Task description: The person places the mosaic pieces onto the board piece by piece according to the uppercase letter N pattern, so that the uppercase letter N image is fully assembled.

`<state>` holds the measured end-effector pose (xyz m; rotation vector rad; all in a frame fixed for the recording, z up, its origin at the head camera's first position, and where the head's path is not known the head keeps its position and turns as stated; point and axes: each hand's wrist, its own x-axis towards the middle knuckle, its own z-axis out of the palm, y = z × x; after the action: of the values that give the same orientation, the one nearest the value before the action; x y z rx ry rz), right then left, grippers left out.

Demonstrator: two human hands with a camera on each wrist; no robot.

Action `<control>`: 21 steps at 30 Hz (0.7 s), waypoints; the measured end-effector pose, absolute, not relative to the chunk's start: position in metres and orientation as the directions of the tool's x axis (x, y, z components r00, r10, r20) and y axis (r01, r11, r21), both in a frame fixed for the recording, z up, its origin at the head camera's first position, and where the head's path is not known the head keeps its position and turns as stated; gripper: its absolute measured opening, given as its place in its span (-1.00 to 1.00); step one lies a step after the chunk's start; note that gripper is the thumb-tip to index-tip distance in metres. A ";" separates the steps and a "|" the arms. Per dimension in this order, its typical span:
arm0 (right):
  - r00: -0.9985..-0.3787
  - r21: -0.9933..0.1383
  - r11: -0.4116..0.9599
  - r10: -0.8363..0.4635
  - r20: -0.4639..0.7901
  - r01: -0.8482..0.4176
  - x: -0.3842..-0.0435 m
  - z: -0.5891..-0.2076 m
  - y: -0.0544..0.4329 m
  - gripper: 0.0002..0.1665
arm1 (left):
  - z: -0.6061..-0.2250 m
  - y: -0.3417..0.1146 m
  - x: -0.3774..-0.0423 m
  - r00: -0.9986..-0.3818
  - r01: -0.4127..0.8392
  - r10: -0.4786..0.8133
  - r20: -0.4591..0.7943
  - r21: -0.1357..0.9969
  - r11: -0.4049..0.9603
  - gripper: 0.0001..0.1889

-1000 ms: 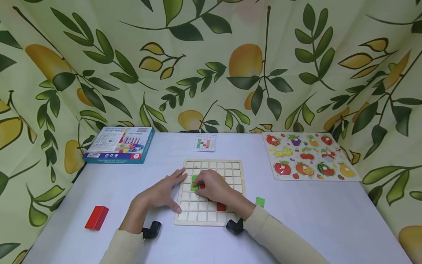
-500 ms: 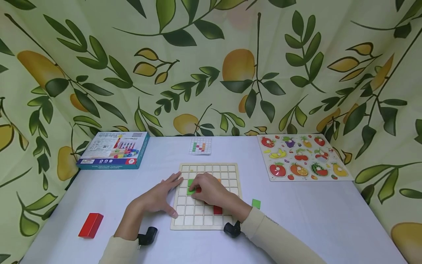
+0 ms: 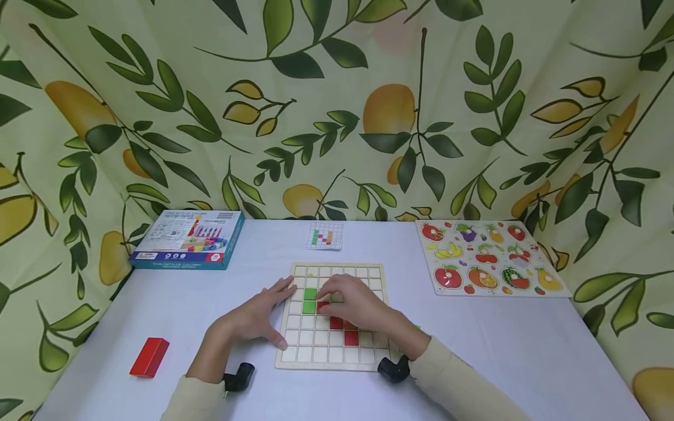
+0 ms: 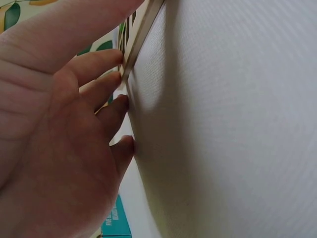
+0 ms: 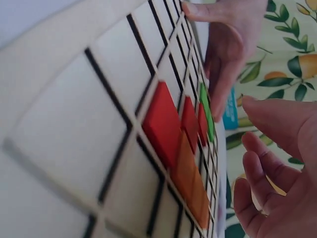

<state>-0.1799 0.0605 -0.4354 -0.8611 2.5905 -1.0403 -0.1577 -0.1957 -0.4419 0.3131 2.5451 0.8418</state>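
A wooden grid board (image 3: 297,355) with pale square cells lies on the table. Two green tiles (image 3: 309,307) sit one behind the other at its left. Red tiles (image 3: 351,338) run in a diagonal, and orange tiles (image 5: 189,168) show beside them in the right wrist view. My left hand (image 3: 255,316) rests on the board's left edge, thumb and fingers spread apart. Just right of the green tiles, my right hand (image 3: 358,303) hovers over the board with loosely bent fingers. In the right wrist view, those fingers (image 5: 267,111) have nothing between them.
A small pattern card (image 3: 325,235) lies behind the board. A boxed set (image 3: 186,240) is at back left, a fruit puzzle (image 3: 492,257) at back right. A red block (image 3: 150,357) lies at left. The right forearm mostly covers a loose green tile (image 3: 418,327).
My right hand has come off the green tiles and shifted slightly right, uncovering both of them. My left hand stays on the board's edge. The head view has shifted slightly.
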 end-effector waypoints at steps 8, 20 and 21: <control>-0.843 -0.699 0.588 -0.537 0.038 -0.406 -0.176 -0.425 0.111 -0.73 | -0.441 -0.193 -0.157 -0.882 0.062 0.323 -0.343 0.594 0.802 0.21; -0.870 -0.587 0.703 -0.493 0.008 -0.403 -0.162 -0.423 0.181 -0.68 | -0.441 -0.192 -0.157 -0.876 0.069 0.334 -0.348 0.595 0.800 0.21; -0.874 -0.582 0.710 -0.486 0.003 -0.397 -0.161 -0.423 0.186 -0.67 | -0.441 -0.192 -0.157 -0.877 0.070 0.334 -0.346 0.595 0.801 0.21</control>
<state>-0.1609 0.1856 -0.4234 -0.7184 2.7642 -0.8880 -0.1571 -0.1920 -0.4407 0.3024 2.5479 0.8177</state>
